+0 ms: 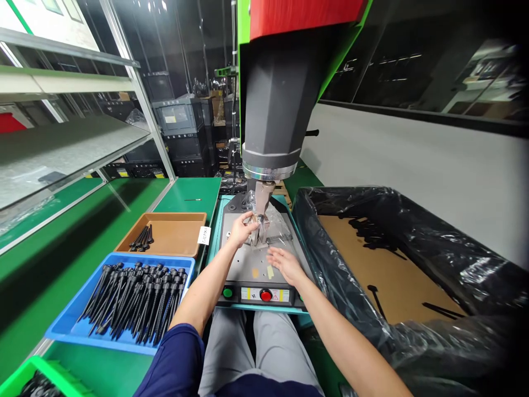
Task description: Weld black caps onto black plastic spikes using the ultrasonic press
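Note:
My left hand [241,229] is at the metal fixture [259,236] under the press horn [263,196]. Its thumb and index finger are bent towards each other at the fixture's top, around something too small to make out. A small dark piece shows right beside those fingertips, just below the horn. Clear plastic film [281,225] hangs around the fixture. My right hand [286,265] is over the front right of the grey machine plate [242,267], palm turned inward, fingers stretched out and holding nothing.
On the left, a blue tray [119,341] holds many long black rod-like parts, and a brown tray [177,234] holds several more. A box lined with black plastic [343,275] stands at right with similar parts inside. Green and red buttons [265,295] line the machine's front.

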Demonstrator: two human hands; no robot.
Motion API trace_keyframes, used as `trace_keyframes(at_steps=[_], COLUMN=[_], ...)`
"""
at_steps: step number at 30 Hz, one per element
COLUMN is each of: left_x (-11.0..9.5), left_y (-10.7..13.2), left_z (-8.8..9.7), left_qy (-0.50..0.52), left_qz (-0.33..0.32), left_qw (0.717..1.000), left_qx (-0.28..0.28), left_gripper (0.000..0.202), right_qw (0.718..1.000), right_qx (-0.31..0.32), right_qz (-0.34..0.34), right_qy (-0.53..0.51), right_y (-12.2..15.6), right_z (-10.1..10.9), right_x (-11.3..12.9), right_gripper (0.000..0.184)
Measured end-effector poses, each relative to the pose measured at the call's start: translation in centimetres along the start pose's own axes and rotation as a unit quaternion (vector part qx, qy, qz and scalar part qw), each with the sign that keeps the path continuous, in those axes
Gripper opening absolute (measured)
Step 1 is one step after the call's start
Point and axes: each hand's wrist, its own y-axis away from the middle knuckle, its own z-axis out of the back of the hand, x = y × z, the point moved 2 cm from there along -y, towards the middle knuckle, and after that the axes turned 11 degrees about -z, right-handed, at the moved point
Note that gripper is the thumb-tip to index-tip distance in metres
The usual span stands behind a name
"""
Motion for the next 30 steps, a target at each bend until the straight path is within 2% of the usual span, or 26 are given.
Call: trace_keyframes(at_steps=[3,6,10,13,16,19,22,25,30], left_x=[0.0,0.1,0.2,0.6,1.0,1.3,1.3,1.0,0.6], left_y=[0.0,0.1,0.3,0.3,0.3,0.2,0.2,0.3,0.4], left_z=[0.0,0.1,0.3,0.5,0.6,0.7,0.7,0.6,0.6], left_qy=[0.008,0.015,0.037,0.047,0.048,0.038,0.029,0.02,0.007], left_qz=[-0.001,0.004,0.009,0.013,0.023,0.028,0.033,0.041,0.038], left_qw=[1.0,1.0,0.999,0.998,0.998,0.998,0.998,0.998,0.999], left_qx=[-0.004,-0.012,-0.023,-0.028,-0.031,-0.035,-0.038,-0.033,-0.033], left_gripper=[0.065,0.063,0.06,0.059,0.059,0.06,0.061,0.062,0.062], right_qw=[0.999,0.997,0.984,0.958,0.941,0.956,0.968,0.969,0.973], right_qx=[0.023,0.042,0.047,0.044,0.028,-0.05,-0.118,-0.135,-0.151], right_qz=[-0.044,-0.066,-0.075,-0.071,-0.059,-0.045,0.001,0.029,0.052], right_qy=[0.011,-0.021,-0.156,-0.275,-0.331,-0.285,-0.222,-0.204,-0.164], right_y=[1.9,3.2,4.0,4.1,3.7,2.7,1.5,0.5,-0.7], right_z=[0.3,0.5,1.0,1.7,2.2,2.6,3.1,3.7,4.7], right_x=[-1.4,-2.0,-1.3,-0.6,-0.4,-0.7,-0.7,-0.4,0.4], right_gripper=[0.022,0.026,0.037,0.033,0.027,0.019,0.033,0.044,0.051])
